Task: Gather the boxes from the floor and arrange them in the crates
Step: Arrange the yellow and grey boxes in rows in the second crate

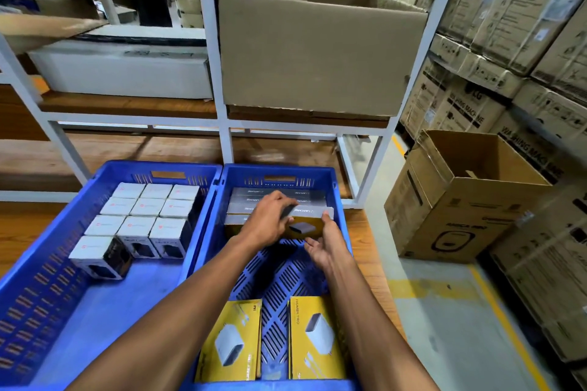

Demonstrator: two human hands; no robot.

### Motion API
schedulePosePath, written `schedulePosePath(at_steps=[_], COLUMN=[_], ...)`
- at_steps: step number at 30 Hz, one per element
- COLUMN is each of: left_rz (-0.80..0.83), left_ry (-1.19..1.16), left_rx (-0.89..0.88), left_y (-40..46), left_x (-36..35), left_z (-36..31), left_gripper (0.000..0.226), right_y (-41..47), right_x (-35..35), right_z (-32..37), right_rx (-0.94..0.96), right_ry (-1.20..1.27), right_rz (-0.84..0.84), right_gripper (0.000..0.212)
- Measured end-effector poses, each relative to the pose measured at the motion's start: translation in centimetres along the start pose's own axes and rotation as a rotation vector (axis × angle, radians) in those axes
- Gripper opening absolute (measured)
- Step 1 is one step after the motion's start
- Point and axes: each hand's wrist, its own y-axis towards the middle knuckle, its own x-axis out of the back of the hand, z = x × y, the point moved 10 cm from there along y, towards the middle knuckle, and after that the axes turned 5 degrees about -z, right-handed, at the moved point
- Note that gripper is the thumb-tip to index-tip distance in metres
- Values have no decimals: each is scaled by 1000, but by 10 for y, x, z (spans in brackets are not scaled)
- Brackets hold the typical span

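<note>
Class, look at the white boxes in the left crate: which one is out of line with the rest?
The nearest white box, alone at the front left corner of the block: it sits tilted and skewed, while the others stand square in rows.

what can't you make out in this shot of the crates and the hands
- Head view: how many boxes stand in the right crate back row; the left hand covers part of it.
- The held yellow box: most of its face is hidden by both hands; the right hand covers its side.
- Print on the white boxes in the left crate: too small.
- The two flat yellow boxes: their near ends are hidden behind the crate's rim.
</note>
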Motion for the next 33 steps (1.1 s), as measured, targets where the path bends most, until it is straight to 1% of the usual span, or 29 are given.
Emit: schedulePosePath(at_steps=[5,8,10,13,16,19,21,24,27,29,30,32,33], left_rz=[11,15,18,60,89,80,96,114,88,85,86,110,138], left_ry=[37,84,133,305,443,456,452,491,512,502,501,462,441], left_rx=[-7,-37,-65,-100,-91,-24,5,-21,-33,-46,-36,50,135], left_y=[7,11,9,-3,-17,-25,-27,-26,-26,-34,-39,-51,-55], left_x=[-10,-17,-22,-35,-47,-51,-54,-60,-56,-56,-55,-55,-53], left_z=[5,4,3,5,15,32,39,37,36,34,33,38,45], left_gripper=[40,42,45,48,45,49,55,64,66,60,52,28,22], right_y=[23,29,33,46,51,55,57,59,65,65,66,68,68], right_x=[-1,-2,-5,0,5,5,5,6,4,4,6,7,6], right_z=[-3,0,-2,-16,-30,-28,-28,-26,-26,-30,-30,-30,-30], right_rx=[-9,-8,-16,-27,-66,-65,-80,-90,-78,-74,-70,-68,-63], right_ry=[15,37,40,-13,-7,-4,3,0,0,11,19,35,36], right_rz=[7,-1,13,-20,-32,-42,-50,-57,-55,-35,-32,-20,-13], right_gripper=[44,37,42,42,43,52,56,59,60,61,62,64,66])
